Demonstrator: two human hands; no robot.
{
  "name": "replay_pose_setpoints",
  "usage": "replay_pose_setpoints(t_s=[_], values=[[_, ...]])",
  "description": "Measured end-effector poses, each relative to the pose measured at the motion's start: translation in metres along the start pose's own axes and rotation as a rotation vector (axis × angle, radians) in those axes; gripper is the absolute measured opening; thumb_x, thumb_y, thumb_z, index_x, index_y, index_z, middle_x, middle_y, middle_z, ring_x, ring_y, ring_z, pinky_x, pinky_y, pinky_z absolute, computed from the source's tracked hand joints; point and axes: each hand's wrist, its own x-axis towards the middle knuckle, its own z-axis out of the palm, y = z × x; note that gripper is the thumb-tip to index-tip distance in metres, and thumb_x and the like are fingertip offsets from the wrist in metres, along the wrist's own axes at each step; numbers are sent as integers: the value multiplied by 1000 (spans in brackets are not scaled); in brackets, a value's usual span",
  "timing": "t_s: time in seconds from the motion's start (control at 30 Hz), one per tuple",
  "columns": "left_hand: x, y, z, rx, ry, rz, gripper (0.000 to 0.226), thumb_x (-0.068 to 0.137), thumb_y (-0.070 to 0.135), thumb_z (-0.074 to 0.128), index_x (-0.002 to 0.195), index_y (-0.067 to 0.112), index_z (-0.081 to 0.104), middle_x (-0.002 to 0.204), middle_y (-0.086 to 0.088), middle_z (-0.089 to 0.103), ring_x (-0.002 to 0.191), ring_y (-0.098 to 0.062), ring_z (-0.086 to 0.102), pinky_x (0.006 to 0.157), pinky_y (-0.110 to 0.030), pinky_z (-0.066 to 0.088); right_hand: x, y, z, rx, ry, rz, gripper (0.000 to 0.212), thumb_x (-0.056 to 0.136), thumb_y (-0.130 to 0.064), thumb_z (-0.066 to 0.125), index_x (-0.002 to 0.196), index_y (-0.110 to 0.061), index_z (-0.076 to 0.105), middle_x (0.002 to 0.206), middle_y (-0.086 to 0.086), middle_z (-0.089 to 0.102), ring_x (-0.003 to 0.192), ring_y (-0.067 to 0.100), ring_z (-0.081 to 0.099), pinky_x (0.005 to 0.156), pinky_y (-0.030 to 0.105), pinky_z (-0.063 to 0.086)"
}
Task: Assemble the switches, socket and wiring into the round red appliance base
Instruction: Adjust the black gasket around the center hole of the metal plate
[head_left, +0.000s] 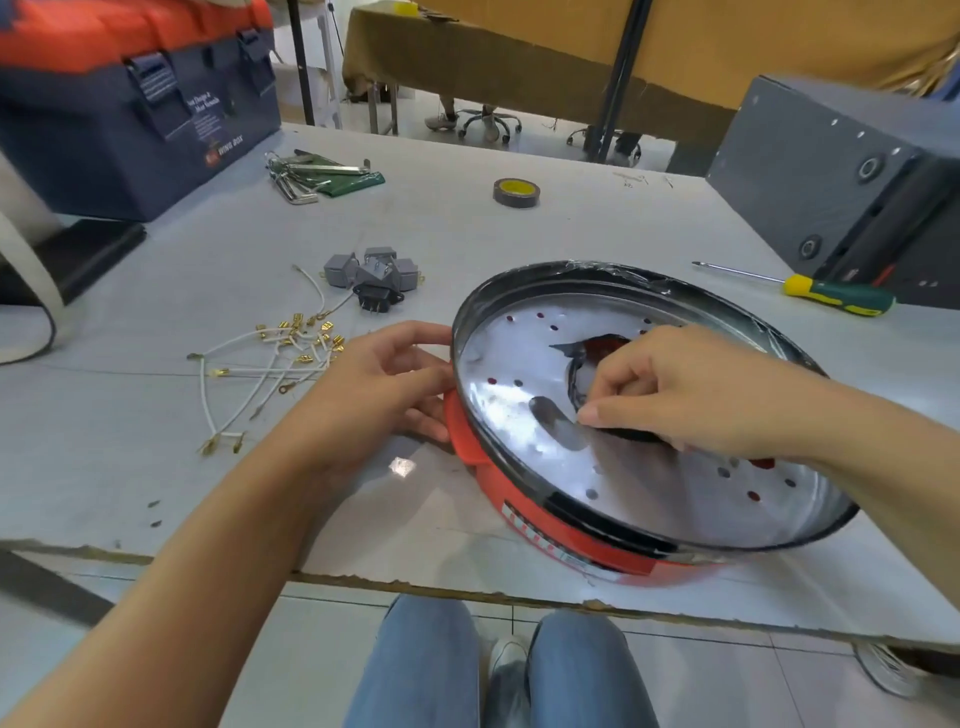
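The round red appliance base (524, 512) lies on the white table, its shiny perforated metal plate (519, 358) facing up inside a black rim. My left hand (384, 384) grips the base's left rim and red handle tab. My right hand (685, 387) reaches over the plate's central opening, its fingers curled and pinching something dark at the opening's edge; what it pinches is hidden. Left of the base lie several grey switches (371, 270), a black socket (375, 299) and a heap of white wires with brass terminals (275, 358).
A blue and orange toolbox (135, 98) stands at the back left, hex keys in a green pouch (322, 174) beside it. A tape roll (516, 192) sits mid-back. A yellow-green screwdriver (826, 295) lies right, before a grey box (841, 176). The table's chipped front edge (415, 587) is near.
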Motion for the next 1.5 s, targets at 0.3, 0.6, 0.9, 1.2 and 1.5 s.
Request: replay_pose_setpoints(t_s=[0.3, 0.6, 0.9, 1.2, 1.5], values=[[-5, 5, 6, -154, -5, -22, 26, 86, -11, 49, 105, 2, 61, 65, -7, 62, 36, -9, 52, 38, -15, 43, -3, -5, 9, -68, 72, -5, 25, 85, -43, 57, 70, -25, 65, 38, -7, 57, 35, 0, 52, 44, 6, 37], [-6, 8, 9, -145, 0, -53, 25, 91, -6, 45, 110, 4, 58, 51, 4, 59, 33, -6, 49, 35, -13, 41, -2, -6, 11, -171, 186, -72, 29, 86, -44, 57, 69, -21, 64, 46, -24, 57, 64, -11, 52, 66, -4, 30], [-6, 11, 12, -65, 55, -49, 26, 90, -7, 45, 110, 2, 58, 58, 0, 61, 35, -7, 49, 37, -12, 40, -6, -1, 19, -264, 277, -112, 31, 87, -46, 54, 69, -22, 62, 46, -6, 53, 53, 0, 51, 51, 6, 25], [-6, 14, 15, -83, 77, -115, 24, 92, 2, 42, 102, 9, 63, 49, 1, 59, 33, -13, 50, 35, -16, 41, -5, -4, 17, -268, 190, -91, 31, 88, -46, 52, 70, -22, 60, 70, -60, 30, 75, -8, 50, 57, 9, 31], [-6, 15, 13, -42, 34, -102, 49, 72, 39, 56, 109, 7, 62, 82, -14, 57, 40, -18, 54, 38, -19, 44, -7, 0, 19, -266, 291, -104, 30, 87, -46, 55, 69, -22, 61, 45, -7, 46, 52, 1, 48, 54, 7, 27]])
